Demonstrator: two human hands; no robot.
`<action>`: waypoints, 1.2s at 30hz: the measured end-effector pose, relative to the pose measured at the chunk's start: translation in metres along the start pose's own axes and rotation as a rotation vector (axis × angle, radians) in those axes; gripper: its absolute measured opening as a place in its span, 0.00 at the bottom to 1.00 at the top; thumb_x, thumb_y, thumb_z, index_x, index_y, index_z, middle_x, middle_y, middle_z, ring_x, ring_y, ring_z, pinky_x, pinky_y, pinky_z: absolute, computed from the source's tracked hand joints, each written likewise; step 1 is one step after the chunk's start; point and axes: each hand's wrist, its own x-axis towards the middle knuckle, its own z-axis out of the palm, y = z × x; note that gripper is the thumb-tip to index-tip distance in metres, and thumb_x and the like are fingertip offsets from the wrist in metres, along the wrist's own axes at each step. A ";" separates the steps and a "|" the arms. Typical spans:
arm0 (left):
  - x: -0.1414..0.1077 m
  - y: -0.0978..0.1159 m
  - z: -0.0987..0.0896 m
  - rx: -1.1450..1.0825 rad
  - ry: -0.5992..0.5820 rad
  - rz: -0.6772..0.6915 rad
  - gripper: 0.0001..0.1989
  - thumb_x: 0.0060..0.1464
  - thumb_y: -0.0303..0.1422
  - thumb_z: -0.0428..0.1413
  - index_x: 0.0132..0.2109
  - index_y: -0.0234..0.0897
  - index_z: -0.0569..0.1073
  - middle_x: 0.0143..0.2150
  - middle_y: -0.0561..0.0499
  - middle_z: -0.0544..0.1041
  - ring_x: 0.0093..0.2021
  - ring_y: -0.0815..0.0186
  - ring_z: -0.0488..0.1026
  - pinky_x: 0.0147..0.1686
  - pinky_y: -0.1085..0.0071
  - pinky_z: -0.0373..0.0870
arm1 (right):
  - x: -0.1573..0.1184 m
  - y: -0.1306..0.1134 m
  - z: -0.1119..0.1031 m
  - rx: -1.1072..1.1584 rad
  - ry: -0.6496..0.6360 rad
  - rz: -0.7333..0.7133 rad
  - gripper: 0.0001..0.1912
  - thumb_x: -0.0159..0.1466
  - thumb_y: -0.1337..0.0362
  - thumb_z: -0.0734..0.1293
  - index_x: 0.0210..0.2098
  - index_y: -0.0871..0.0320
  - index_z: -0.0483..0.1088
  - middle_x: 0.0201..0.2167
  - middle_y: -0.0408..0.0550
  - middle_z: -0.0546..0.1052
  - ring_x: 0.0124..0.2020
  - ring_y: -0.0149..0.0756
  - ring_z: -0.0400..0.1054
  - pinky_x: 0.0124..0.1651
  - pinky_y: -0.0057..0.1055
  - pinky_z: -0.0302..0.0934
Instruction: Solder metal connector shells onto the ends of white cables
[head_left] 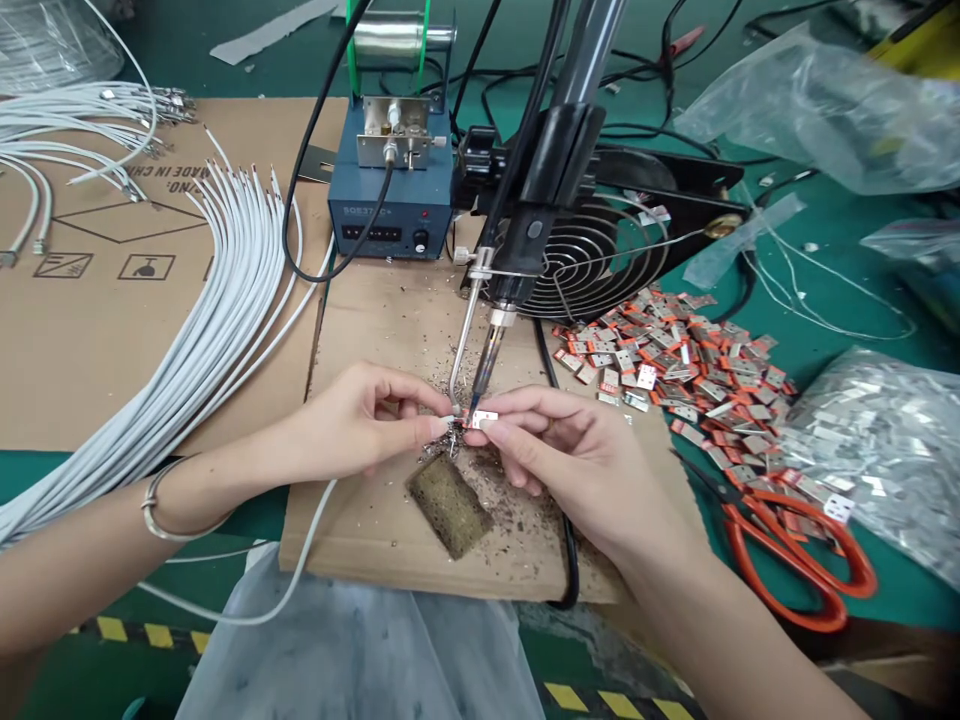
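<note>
My left hand (pixel 382 418) pinches the end of a white cable (pixel 313 535), whose length loops down below my wrist. Between the thumb and fingers of my right hand (pixel 559 440) is a small metal USB connector (pixel 484 420) with an orange-red part. The cable end and the connector meet under the tip of a mounted soldering iron (pixel 487 360). A thin metal solder feed tube (pixel 463 345) comes down beside the iron to the same spot. Just below lies a brown, dirty sponge (pixel 450 505) on the cardboard, with dark solder bits around it.
A blue solder feeder (pixel 390 200) with a solder spool (pixel 390 42) stands behind. White cables (pixel 232 270) are bundled at left. At right are a fan (pixel 592 255), a connector pile (pixel 697 375), orange-handled scissors (pixel 795 560) and a plastic bag of metal parts (pixel 885 450).
</note>
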 end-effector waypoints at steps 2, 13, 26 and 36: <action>0.000 0.000 -0.001 0.000 -0.002 -0.003 0.06 0.53 0.29 0.55 0.36 0.31 0.74 0.19 0.60 0.65 0.12 0.81 0.56 0.09 0.85 0.53 | 0.000 -0.001 0.001 0.006 -0.001 -0.010 0.07 0.50 0.64 0.74 0.29 0.57 0.76 0.21 0.44 0.78 0.14 0.22 0.59 0.15 0.19 0.53; 0.002 -0.001 -0.002 0.050 -0.001 -0.015 0.06 0.52 0.28 0.55 0.37 0.30 0.74 0.18 0.60 0.64 0.12 0.81 0.57 0.09 0.85 0.53 | 0.000 -0.001 0.001 -0.016 0.022 -0.036 0.08 0.50 0.63 0.74 0.29 0.57 0.76 0.22 0.45 0.79 0.15 0.23 0.61 0.15 0.20 0.52; 0.001 0.000 -0.002 0.086 -0.002 -0.001 0.07 0.53 0.28 0.55 0.38 0.30 0.74 0.17 0.61 0.62 0.12 0.80 0.57 0.09 0.85 0.54 | -0.001 0.001 0.001 -0.039 0.047 -0.037 0.08 0.50 0.63 0.74 0.29 0.58 0.75 0.22 0.45 0.79 0.15 0.23 0.60 0.15 0.20 0.52; 0.001 0.000 -0.003 0.078 -0.005 -0.007 0.06 0.53 0.28 0.55 0.37 0.30 0.74 0.17 0.60 0.63 0.12 0.81 0.57 0.09 0.85 0.53 | -0.001 -0.001 0.001 -0.071 0.032 -0.044 0.09 0.50 0.60 0.74 0.30 0.56 0.76 0.24 0.46 0.80 0.16 0.25 0.63 0.15 0.22 0.52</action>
